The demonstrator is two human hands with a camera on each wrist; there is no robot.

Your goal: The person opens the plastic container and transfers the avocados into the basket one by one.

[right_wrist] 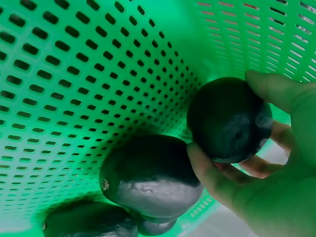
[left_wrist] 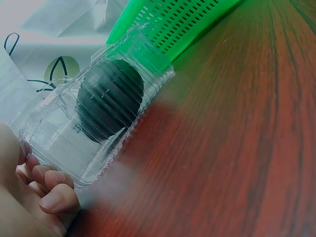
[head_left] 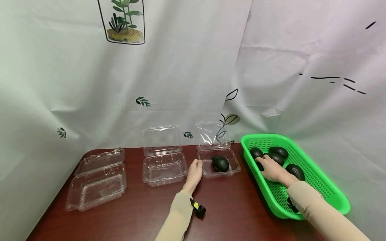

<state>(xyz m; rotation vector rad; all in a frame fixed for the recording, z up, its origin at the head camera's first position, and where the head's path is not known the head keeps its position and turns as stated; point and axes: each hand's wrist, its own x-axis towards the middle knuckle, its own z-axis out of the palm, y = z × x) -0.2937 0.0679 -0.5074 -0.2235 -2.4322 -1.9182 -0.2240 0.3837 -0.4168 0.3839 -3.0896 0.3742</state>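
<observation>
My right hand (head_left: 272,170) reaches into the green basket (head_left: 327,177). In the right wrist view its thumb and fingers grip a dark avocado (right_wrist: 224,118) near the basket wall, and another avocado (right_wrist: 148,173) lies right beside it. At the left end of a lidded clear plastic container (head_left: 208,169), my left hand (head_left: 194,172) has its fingers curled at the edge, holding it. Inside that container lies one avocado (head_left: 220,164), seen through the ribbed wall in the left wrist view. The container's lid (head_left: 211,134) stands raised at the back.
Two more clear containers with raised lids stand to the left, one in the middle (head_left: 164,170) and one at the far left (head_left: 99,190). Several other avocados (head_left: 278,152) lie in the basket. A printed white curtain (head_left: 181,83) hangs behind the reddish-brown table (head_left: 229,214).
</observation>
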